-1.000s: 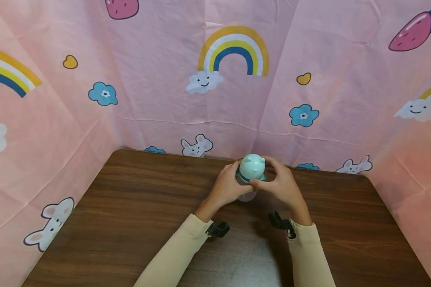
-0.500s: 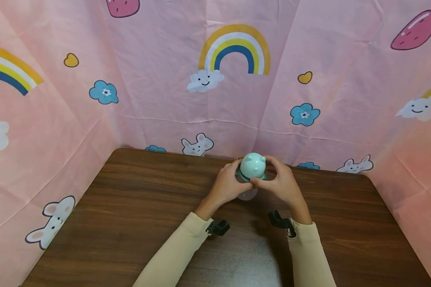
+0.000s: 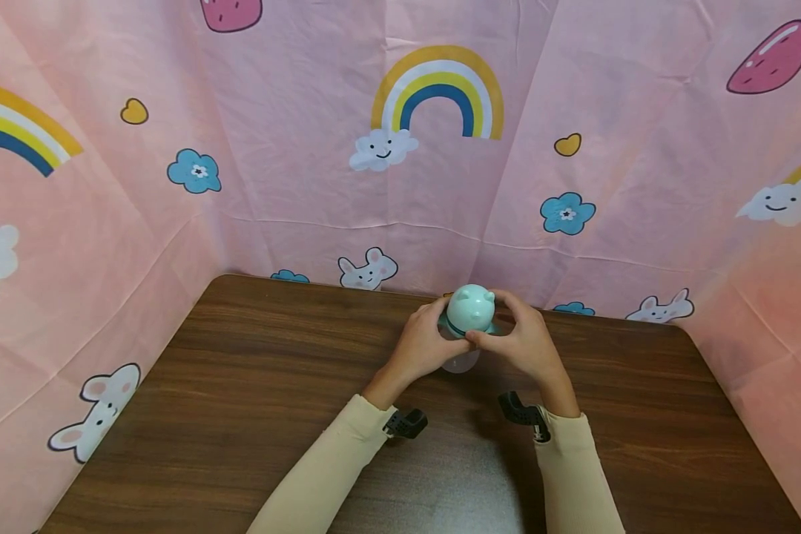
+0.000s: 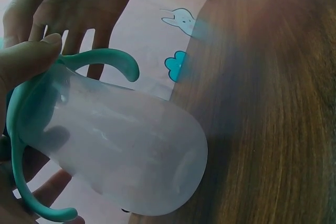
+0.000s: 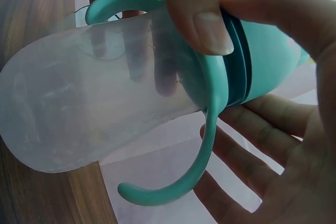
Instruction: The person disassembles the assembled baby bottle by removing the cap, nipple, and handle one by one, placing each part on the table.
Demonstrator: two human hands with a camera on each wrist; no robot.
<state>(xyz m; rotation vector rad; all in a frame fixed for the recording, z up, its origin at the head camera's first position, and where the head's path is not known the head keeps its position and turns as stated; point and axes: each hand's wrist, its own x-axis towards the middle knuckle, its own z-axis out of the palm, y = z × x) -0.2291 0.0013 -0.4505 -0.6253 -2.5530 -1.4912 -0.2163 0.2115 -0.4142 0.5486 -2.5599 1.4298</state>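
Note:
A baby bottle (image 4: pixel 121 140) stands roughly upright between my two hands near the table's far edge. Its body is frosted and clear, with two curved teal handles (image 5: pixel 168 190) and a rounded mint lid (image 3: pixel 470 308) with small bumps. My left hand (image 3: pixel 420 343) grips it around the handle ring, the thumb pressed on the ring in the right wrist view. Higher up, my right hand (image 3: pixel 527 343) holds the lid, thumb at the dark teal collar (image 5: pixel 239 59) and fingers behind. The two thumbs meet at the front. The bottle's base is close over the table.
The dark wood-grain table (image 3: pixel 274 386) spreads around the bottle. A pink printed cloth (image 3: pixel 294 148) hangs close behind its far edge and along both sides. Each wrist carries a black camera mount (image 3: pixel 406 424) below the hand.

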